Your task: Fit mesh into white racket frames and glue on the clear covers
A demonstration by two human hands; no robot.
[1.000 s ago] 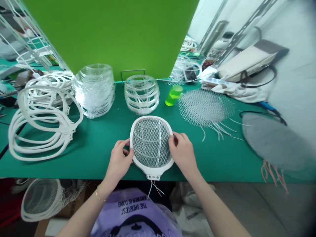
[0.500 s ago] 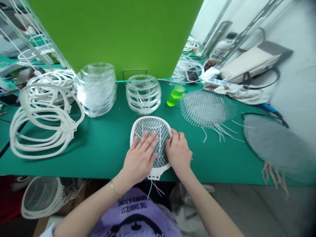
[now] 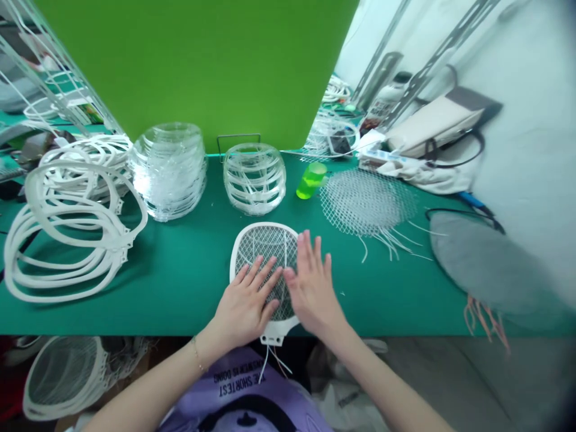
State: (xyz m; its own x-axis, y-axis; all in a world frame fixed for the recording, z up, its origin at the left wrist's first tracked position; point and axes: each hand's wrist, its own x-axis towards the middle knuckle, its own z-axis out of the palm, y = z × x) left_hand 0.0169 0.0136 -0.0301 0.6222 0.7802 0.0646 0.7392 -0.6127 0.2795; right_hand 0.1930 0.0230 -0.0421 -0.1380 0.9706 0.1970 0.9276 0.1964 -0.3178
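Note:
A white racket head, like that of an electric mosquito swatter (image 3: 269, 240), lies flat near the table's front edge. Metal mesh fills its frame, and thin wires hang from its short neck toward me. Spread over the left part of the mesh is my left hand (image 3: 245, 305), palm down with its fingers apart. My right hand (image 3: 312, 288) rests on the right rim, fingers stretched out flat and thumb over the mesh. The hands cover parts of the mesh and frame.
White plastic frames (image 3: 67, 240) are piled at left. Clear plastic rings (image 3: 168, 174) and a smaller ring stack (image 3: 255, 180) stand behind. A green cylinder (image 3: 311, 181), loose mesh sheets (image 3: 366, 201) and grey mesh sheets (image 3: 481, 258) lie toward the right. A green panel (image 3: 198, 72) rises at the back.
My right hand has gone from curled fingers gripping the right rim to fingers stretched out flat over it. My left hand stays spread on the mesh. The view has shifted slightly.

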